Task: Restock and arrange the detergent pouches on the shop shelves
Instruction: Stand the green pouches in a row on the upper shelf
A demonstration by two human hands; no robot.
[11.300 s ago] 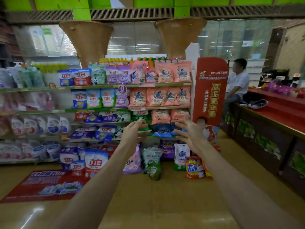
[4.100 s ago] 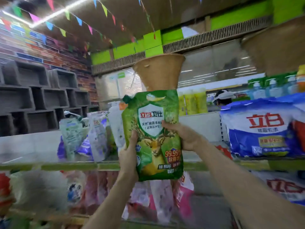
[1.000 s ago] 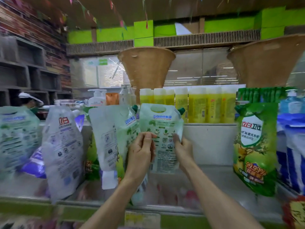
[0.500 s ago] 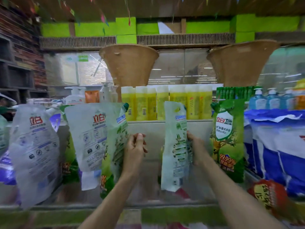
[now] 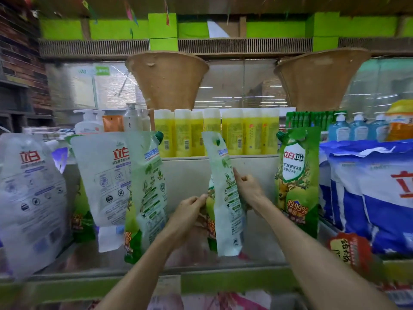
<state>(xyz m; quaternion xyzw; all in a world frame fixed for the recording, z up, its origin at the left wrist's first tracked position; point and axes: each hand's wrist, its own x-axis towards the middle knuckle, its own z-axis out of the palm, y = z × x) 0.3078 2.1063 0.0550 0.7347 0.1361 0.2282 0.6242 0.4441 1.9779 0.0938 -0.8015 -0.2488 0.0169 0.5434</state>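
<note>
I am holding a green and white detergent pouch (image 5: 225,198) upright on the shelf (image 5: 223,280), its back turned to me. My left grip (image 5: 192,206) is pinching its left edge. My right grip (image 5: 248,189) is curling round its right edge. The small print is looking too blurry to read. To the right, a green pouch (image 5: 297,186) is showing "99.99%". Yellow bottles (image 5: 223,133) are standing behind.

The held pouch (image 5: 225,211) is pale green-white with dark green print. The pouch (image 5: 297,186) to its right is leaf-green with a white shield and red lettering. Yellow bottles (image 5: 214,133) line the back; blue-and-white bags (image 5: 368,198) carry red characters.
</note>
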